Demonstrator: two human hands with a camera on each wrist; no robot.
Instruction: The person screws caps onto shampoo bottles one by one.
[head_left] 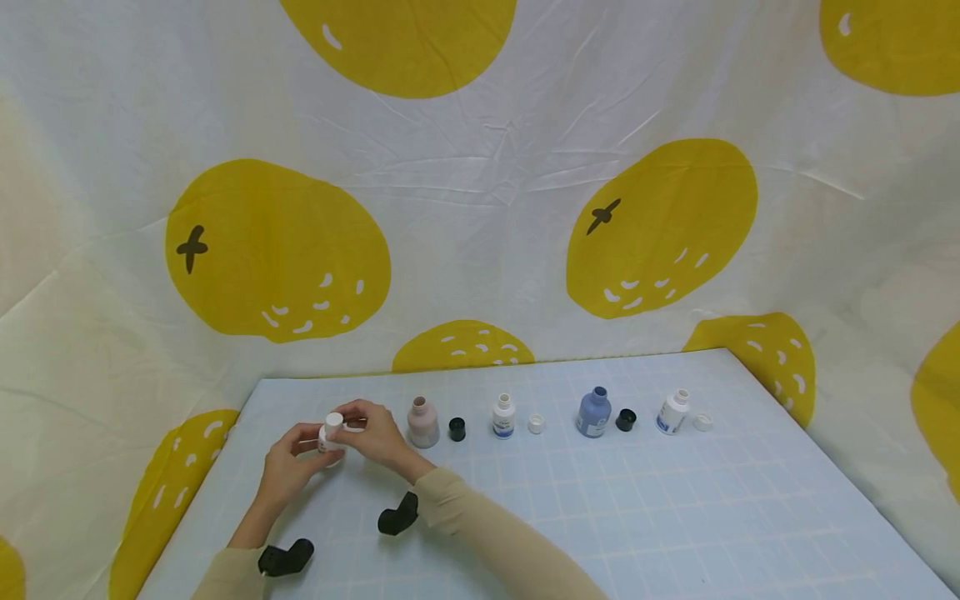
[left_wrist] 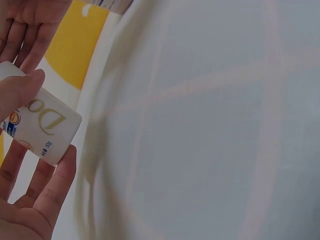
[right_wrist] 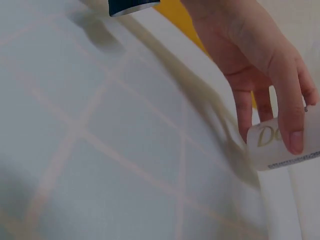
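My left hand [head_left: 288, 468] holds a small white bottle [left_wrist: 52, 127] around its body, thumb on one side and fingers on the other. Gold letters starting "Do", a blue mark and "50g" show on its label. At the bottle's top, my right hand [head_left: 377, 435] pinches the white cap [head_left: 333, 422] between thumb and fingers. Whether the cap sits tight on the neck cannot be seen. The bottle stands nearly upright at the left of the table in the head view. Nearest to the right hand is an uncapped pinkish bottle [head_left: 423, 424].
Along the row to the right stand a white bottle [head_left: 503, 418], a blue bottle [head_left: 594, 414] and another white bottle [head_left: 672, 413], all uncapped. Beside them lie black caps [head_left: 457, 429] [head_left: 626, 420] and white caps [head_left: 536, 424] [head_left: 702, 422]. A pale blue checked cloth [head_left: 600, 517] covers the table.
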